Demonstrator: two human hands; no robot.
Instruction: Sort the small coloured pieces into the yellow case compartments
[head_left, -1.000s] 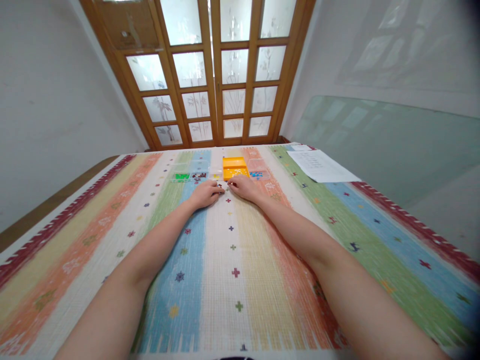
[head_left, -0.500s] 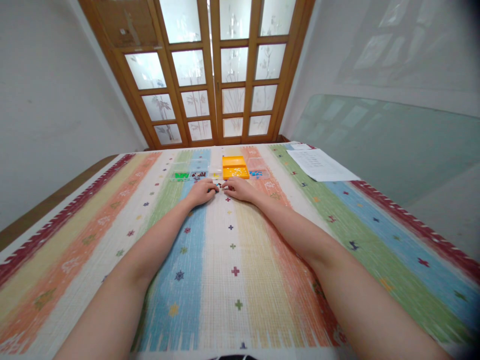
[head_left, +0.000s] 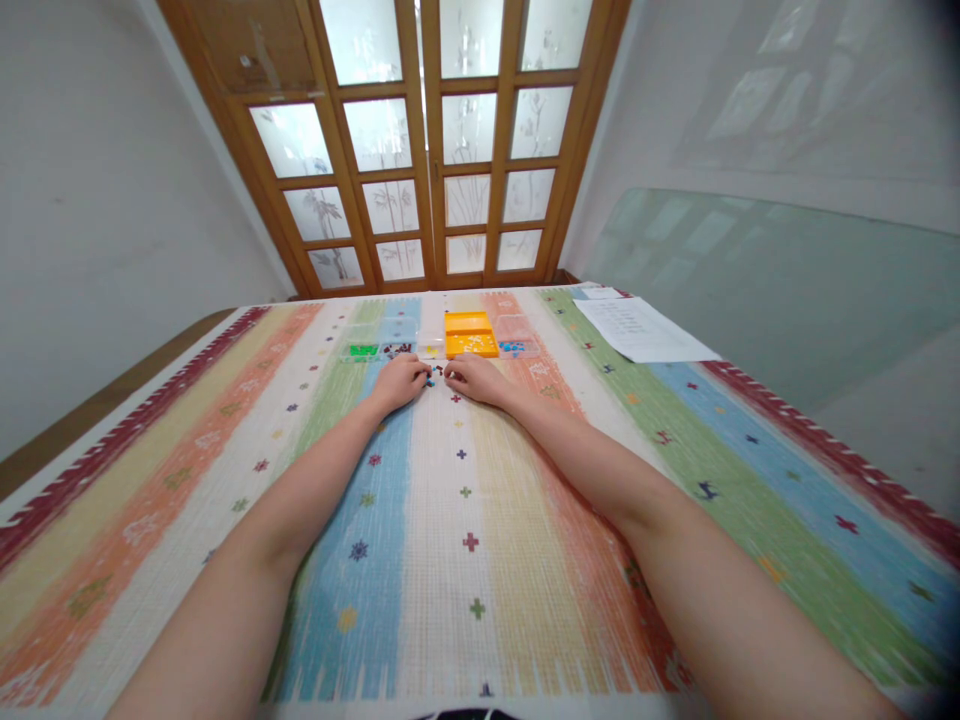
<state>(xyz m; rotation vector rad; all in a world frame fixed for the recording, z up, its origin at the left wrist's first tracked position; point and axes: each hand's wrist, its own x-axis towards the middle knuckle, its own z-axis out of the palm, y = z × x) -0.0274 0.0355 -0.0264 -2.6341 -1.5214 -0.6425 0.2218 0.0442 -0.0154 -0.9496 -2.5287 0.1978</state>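
Note:
My left hand (head_left: 400,382) rests on the striped cloth with its fingers curled together, just left of a few small dark and blue pieces (head_left: 430,381). Across from it, my right hand (head_left: 480,380) bends its fingers into a pinch at the right side of these pieces. Anything between the fingers of either hand is too small to make out. Right behind the hands stands an open orange box (head_left: 471,345) with small white pieces in it. A clear box of dark red pieces (head_left: 397,350) is just beyond my left hand.
Further left, a clear box holds green pieces (head_left: 364,351). Yellow bits lie in a small clear box (head_left: 431,350) beside the orange one, and blue pieces (head_left: 512,348) in another at right. Printed paper (head_left: 637,330) lies at the back right of the striped cloth (head_left: 442,560).
My left hand has drawn slightly left, so more of the small blue and dark pieces shows between the hands. My right hand stays almost in place.

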